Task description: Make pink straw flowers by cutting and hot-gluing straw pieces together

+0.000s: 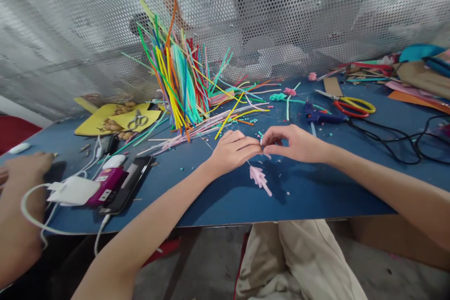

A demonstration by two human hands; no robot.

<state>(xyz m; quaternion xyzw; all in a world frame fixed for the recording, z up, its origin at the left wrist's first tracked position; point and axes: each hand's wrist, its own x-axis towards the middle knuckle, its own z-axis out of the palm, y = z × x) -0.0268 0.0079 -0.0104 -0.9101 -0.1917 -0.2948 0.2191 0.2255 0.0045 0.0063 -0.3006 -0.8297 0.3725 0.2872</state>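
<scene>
My left hand [234,150] is closed over a thin wire or thread, which shows on both sides of the fingers. Strung on its near end, below that hand, hangs a row of pale pink foam-like pieces [259,179]. Fingertips almost meeting the left hand's, my right hand [297,144] is pinched, and a small pink piece [267,155] shows at its thumb. Exactly how both sets of fingertips grip is partly hidden. Small pink and teal scraps lie on the blue table [225,201] around the hands.
Behind the hands stands a bundle of colourful strips [183,89]. A blue glue gun [321,115] and scissors [355,105] lie to the right. On the left are a phone [131,183], a purple power block [107,185] with cables and another person's arm [24,201].
</scene>
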